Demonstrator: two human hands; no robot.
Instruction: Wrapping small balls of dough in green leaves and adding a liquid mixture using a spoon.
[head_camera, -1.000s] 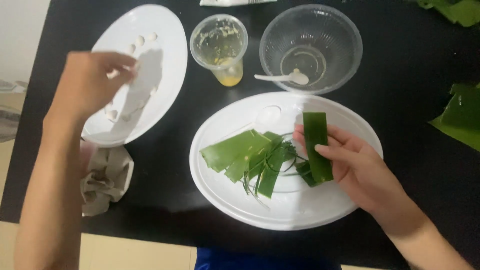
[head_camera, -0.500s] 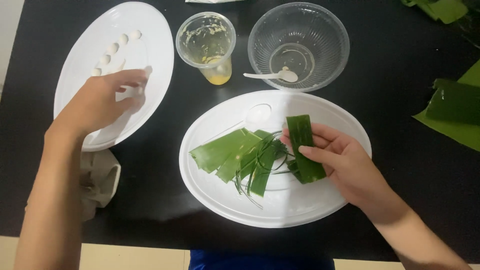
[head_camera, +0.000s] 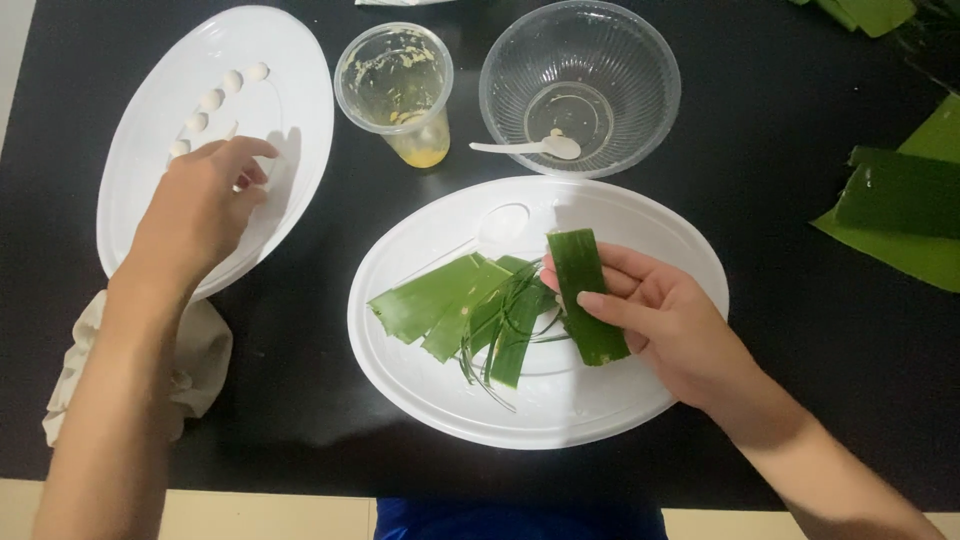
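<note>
My right hand (head_camera: 668, 325) holds a short strip of green leaf (head_camera: 585, 295) between thumb and fingers, just above the large white oval plate (head_camera: 620, 405). Several more cut leaf strips and thin leaf threads (head_camera: 470, 310) lie on that plate. My left hand (head_camera: 200, 210) rests over a second white oval plate (head_camera: 300, 90) at the left, fingers curled. Its fingertips are close to a row of small white dough balls (head_camera: 215, 100). Whether a ball is pinched under the fingers is hidden.
On the black table (head_camera: 780, 150) stand a clear plastic cup with yellowish residue (head_camera: 397, 95) and a clear ribbed bowl (head_camera: 580, 85) holding a white spoon (head_camera: 530, 148). Large green leaves (head_camera: 900, 205) lie at the right edge. A crumpled beige cloth (head_camera: 200, 350) sits at the front left.
My left hand has come down and toward me onto the left plate, beside the row of balls. My right hand keeps the leaf strip over the right plate, nearly still.
</note>
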